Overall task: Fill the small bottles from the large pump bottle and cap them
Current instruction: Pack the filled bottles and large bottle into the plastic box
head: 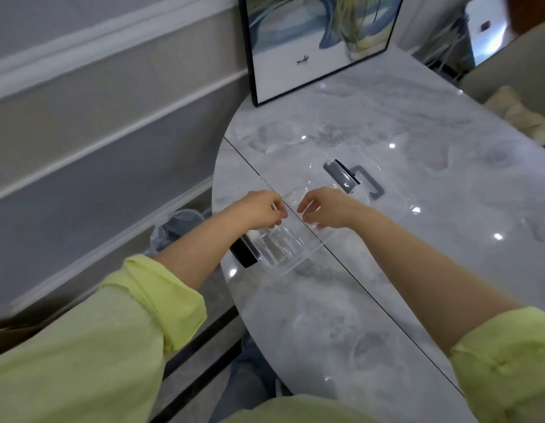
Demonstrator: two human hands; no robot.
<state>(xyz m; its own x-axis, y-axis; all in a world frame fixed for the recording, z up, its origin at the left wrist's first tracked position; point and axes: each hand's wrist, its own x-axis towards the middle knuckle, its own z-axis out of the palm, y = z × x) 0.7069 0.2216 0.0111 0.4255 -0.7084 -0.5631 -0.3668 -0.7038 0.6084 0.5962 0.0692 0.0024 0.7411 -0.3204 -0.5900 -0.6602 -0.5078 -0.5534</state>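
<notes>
Marble table [387, 300] under my view, I am watching both hands reaching over a clear plastic box [283, 242] of small bottles near the table's left edge — left hand [259, 210] and right hand [324, 209] curling fingers on its rim, grey-handled clear lid [356, 181] lying just beyond.

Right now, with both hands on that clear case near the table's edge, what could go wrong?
1. The clear case lies close to the marble table's rounded edge, its black end nearest the rim; a tug could slide it off.
2. Left hand and right hand seem to pinch it only at its top edge, so the clear bottles inside might spill out.
3. The clear lid with the grey handle beyond is hard to see and easily knocked.
</notes>
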